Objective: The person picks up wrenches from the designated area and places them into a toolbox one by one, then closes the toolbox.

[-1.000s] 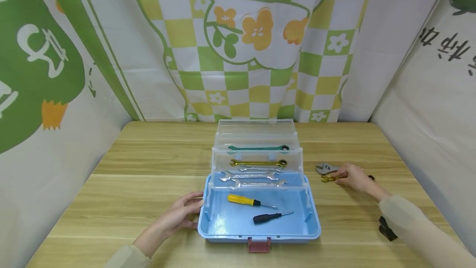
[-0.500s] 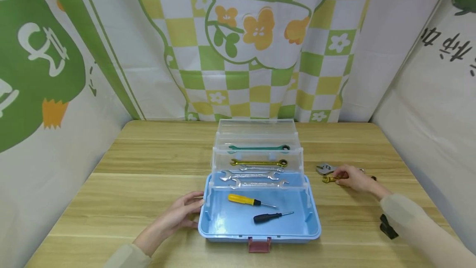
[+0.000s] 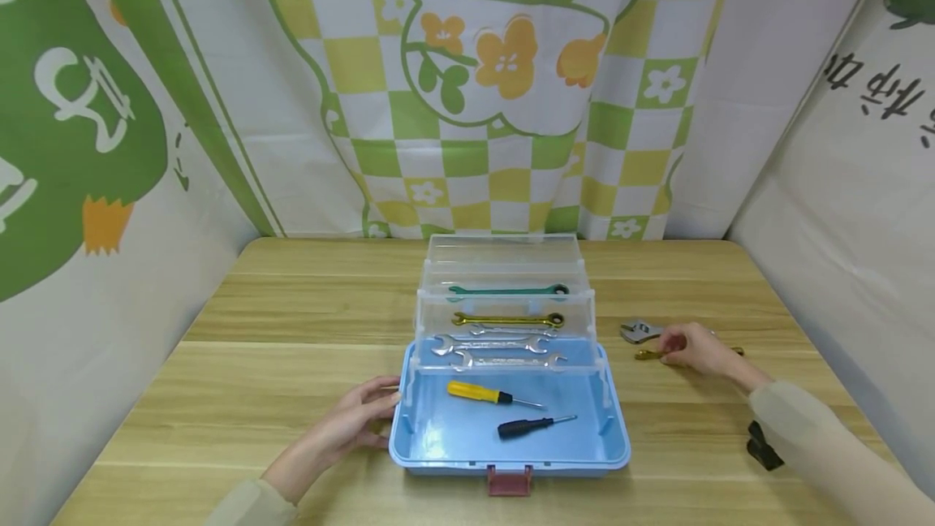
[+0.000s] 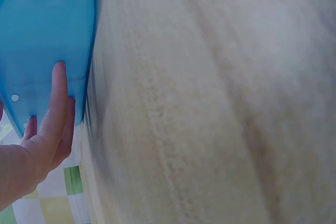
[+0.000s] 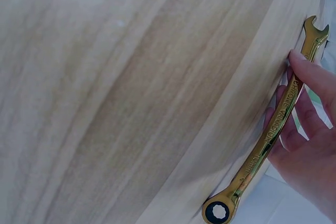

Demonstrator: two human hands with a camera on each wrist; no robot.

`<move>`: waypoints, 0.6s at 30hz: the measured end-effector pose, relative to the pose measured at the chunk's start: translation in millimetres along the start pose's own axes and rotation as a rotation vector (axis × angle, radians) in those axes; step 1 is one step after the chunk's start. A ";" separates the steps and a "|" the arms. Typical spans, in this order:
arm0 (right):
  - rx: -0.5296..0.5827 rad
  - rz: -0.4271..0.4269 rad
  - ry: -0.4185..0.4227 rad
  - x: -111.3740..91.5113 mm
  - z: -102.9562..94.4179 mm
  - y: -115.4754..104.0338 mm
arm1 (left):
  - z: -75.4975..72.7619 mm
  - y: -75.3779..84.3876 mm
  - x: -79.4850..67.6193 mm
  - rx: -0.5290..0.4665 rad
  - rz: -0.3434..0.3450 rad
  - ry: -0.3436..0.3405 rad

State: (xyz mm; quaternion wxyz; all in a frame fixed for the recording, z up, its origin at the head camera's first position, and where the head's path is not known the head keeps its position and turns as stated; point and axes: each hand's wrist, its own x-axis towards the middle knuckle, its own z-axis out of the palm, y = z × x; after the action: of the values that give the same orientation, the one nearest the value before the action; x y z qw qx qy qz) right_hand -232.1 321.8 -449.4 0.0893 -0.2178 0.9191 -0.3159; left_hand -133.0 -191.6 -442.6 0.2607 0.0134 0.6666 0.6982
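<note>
Fingers of my right hand pinch a gold ratcheting combination wrench, with its open end up and its ring end down in the right wrist view. In the head view the hand hides its middle. Just behind it lies an adjustable wrench, partly covered by the hand. My left hand rests against the left side of the blue toolbox, its fingers fairly straight along the wall. Inside the toolbox lie a yellow screwdriver and a black screwdriver.
Clear fold-out trays rise at the toolbox's back. They hold a green wrench, another gold wrench and several silver wrenches. A black object lies on the wooden table by my right forearm.
The gold wrench in my right hand has tipped from lying flat toward its edge, and that hand has shifted slightly right. My left hand and the toolbox have stayed put.
</note>
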 end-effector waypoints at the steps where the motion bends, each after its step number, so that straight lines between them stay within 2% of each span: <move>1: 0.005 -0.005 -0.003 0.2 -0.1 0.1 | 0.1 0.3 -0.2 0.001 0.000 0.001; 8: 0.036 -0.021 -0.008 2.1 -1.3 2.4 | 0.6 1.5 -0.7 -0.007 0.005 -0.011; 14: 0.064 -0.053 -0.014 3.3 -4.5 1.5 | 0.4 0.6 0.1 0.003 -0.003 0.006; 18: 0.059 -0.046 -0.019 4.1 -7.9 -1.5 | 0.4 -0.2 -0.1 0.004 -0.004 0.011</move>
State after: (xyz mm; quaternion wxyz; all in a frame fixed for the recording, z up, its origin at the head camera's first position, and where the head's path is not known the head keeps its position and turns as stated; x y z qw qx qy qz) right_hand -237.7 323.1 -442.4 0.0973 -0.2392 0.9033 -0.3426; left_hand -132.7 -191.2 -442.6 0.2584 0.0085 0.6696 0.6962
